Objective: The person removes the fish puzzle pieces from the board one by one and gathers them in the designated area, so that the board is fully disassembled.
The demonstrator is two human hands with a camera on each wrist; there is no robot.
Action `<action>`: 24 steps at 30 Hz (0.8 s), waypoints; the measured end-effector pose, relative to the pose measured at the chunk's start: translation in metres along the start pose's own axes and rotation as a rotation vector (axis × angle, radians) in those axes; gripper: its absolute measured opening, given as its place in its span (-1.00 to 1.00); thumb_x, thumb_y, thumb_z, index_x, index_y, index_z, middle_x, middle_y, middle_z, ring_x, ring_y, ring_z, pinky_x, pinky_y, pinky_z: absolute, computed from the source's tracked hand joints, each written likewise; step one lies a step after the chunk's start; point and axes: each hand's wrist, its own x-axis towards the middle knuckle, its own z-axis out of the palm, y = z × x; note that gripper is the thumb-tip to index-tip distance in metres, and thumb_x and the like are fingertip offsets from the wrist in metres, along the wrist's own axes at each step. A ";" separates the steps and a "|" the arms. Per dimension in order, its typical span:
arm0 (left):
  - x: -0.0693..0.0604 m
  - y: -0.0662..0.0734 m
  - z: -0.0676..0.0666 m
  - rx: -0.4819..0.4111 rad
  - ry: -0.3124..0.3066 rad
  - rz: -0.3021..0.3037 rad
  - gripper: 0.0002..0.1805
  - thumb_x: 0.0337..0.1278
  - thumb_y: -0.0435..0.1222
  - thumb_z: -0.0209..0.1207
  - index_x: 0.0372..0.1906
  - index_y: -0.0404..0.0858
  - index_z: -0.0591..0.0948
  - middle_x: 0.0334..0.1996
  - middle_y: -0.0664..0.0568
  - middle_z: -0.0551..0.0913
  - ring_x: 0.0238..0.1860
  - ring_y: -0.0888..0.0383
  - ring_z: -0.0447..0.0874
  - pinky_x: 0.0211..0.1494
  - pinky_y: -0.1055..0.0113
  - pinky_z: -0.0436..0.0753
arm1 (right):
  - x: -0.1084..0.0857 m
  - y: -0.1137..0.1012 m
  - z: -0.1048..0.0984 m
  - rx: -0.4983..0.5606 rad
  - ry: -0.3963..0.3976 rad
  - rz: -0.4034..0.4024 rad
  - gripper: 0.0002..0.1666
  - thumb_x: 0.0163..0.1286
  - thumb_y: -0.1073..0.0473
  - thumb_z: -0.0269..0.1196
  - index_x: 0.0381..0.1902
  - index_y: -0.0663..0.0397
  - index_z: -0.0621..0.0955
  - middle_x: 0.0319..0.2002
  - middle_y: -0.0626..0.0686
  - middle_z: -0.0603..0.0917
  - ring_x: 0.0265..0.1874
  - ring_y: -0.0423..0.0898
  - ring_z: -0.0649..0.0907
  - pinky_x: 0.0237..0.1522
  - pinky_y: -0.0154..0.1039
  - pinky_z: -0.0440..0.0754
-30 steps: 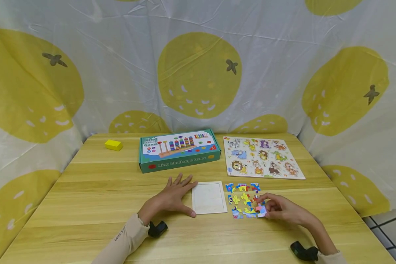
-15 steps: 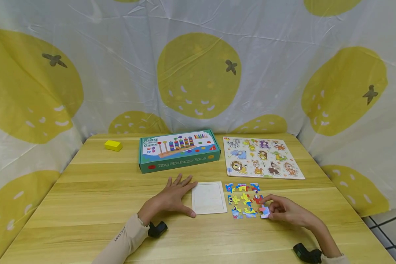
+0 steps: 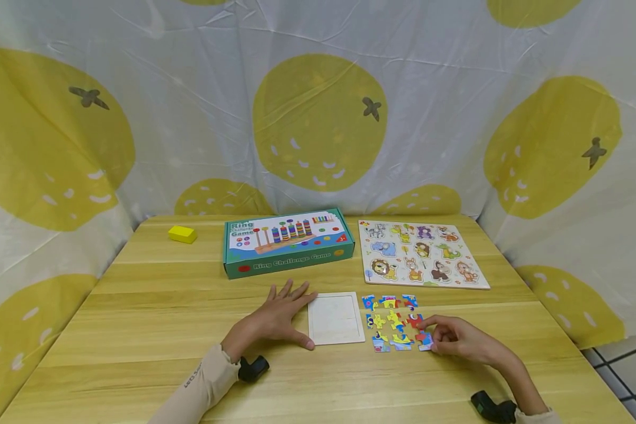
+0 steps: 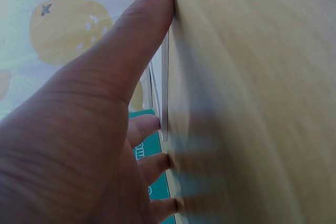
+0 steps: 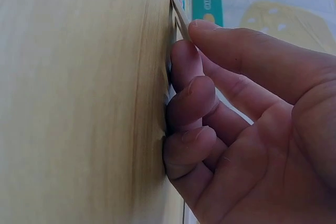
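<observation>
My left hand point(image 3: 275, 318) lies with its fingers spread at the left side of a pale square puzzle frame point(image 3: 336, 318). Its thumb and index finger touch the frame's edge. At the bottom right of a loose grid of colourful jigsaw pieces point(image 3: 394, 321), my right hand point(image 3: 462, 340) pinches a corner jigsaw piece point(image 3: 424, 342). The right wrist view has that thin piece point(image 5: 180, 19) tilted, one edge low at the table and the other under my thumb. The other right fingers are curled against the table.
A green Ring Challenge Game box point(image 3: 288, 242) stands behind the frame. An animal puzzle board point(image 3: 423, 254) lies at the back right, and a yellow block point(image 3: 182, 234) at the back left. A fruit-print cloth point(image 3: 318, 118) hangs behind the wooden table point(image 3: 138, 330).
My right hand has shifted slightly right with the corner piece, then lowered the piece flatter beside its neighbours. My left hand and the frame have stayed in place.
</observation>
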 end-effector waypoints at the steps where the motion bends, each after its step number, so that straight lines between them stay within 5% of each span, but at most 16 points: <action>1: 0.000 0.000 0.000 -0.001 0.001 0.001 0.17 -0.28 0.31 0.34 0.50 -0.01 0.13 0.53 -0.02 -0.08 0.51 -0.23 -0.39 0.39 -0.32 -0.40 | 0.000 0.000 0.000 -0.006 0.002 0.006 -0.56 0.35 0.28 0.22 0.14 0.37 0.46 -0.40 0.04 0.58 -0.53 -0.36 0.44 -0.57 -0.39 0.39; 24: 0.001 -0.001 0.001 0.002 0.003 -0.006 0.17 -0.29 0.32 0.34 0.50 0.00 0.14 0.53 -0.01 -0.07 0.51 -0.22 -0.39 0.39 -0.31 -0.40 | 0.000 0.002 0.001 -0.027 0.013 -0.035 -0.53 0.36 0.32 0.19 0.19 0.42 0.45 -0.43 0.06 0.58 -0.57 -0.37 0.43 -0.63 -0.41 0.40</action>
